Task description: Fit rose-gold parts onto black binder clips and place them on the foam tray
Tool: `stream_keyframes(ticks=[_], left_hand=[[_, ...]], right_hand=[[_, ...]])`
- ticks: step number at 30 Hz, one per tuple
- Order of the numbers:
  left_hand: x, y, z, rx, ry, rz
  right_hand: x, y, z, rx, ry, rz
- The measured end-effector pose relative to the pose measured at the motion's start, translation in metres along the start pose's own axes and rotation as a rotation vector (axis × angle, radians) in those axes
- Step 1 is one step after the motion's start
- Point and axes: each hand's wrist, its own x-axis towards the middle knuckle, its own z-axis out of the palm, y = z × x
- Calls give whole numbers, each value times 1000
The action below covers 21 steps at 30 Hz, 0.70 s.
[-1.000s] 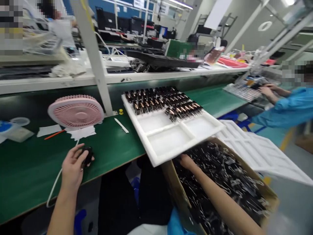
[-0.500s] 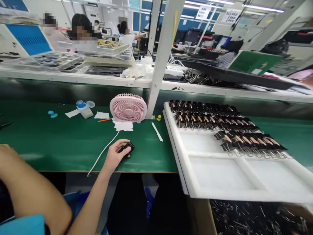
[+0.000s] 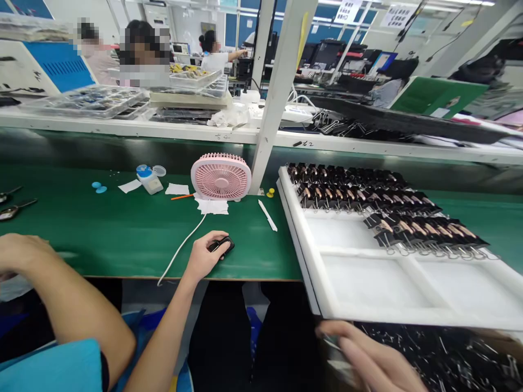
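My left hand (image 3: 206, 255) rests on the green table, thumb and fingers closed round a small black piece (image 3: 227, 246) shaped like a key fob. At the lower right my right hand (image 3: 359, 348) is blurred, its thumb and forefinger pinched together. Something thin and shiny shows at its fingertips, too smeared to name. Close to this hand lies a box of loose black binder clips (image 3: 441, 354). Above it stands a white tray (image 3: 363, 275), with rows of binder clips (image 3: 425, 231) gripping pinkish-edged pieces.
Ahead are a pink fan (image 3: 221, 179) with a white cable (image 3: 180, 250), a white pen (image 3: 267, 215) and a blue-capped bottle (image 3: 150, 181). A co-worker's bare arm (image 3: 77, 299) reaches in at left, near key-like pieces (image 3: 16, 209). A white post (image 3: 272, 103) rises behind the table.
My right hand has come into view at the lower right, beside the clip box. My left hand keeps its hold on the black piece; the whole view has shifted slightly.
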Motion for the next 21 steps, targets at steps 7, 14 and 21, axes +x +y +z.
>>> stream_keyframes(ticks=[7, 14, 21], left_hand=[[-1, -1, -4, -85, 74, 23], [-2, 2, -6, -165, 18, 33], [-3, 2, -7, -142, -13, 29]], right_hand=[[100, -49, 103, 513, -375, -143], [182, -27, 126, 643, -102, -214], [196, -17, 128, 603, -209, -232]])
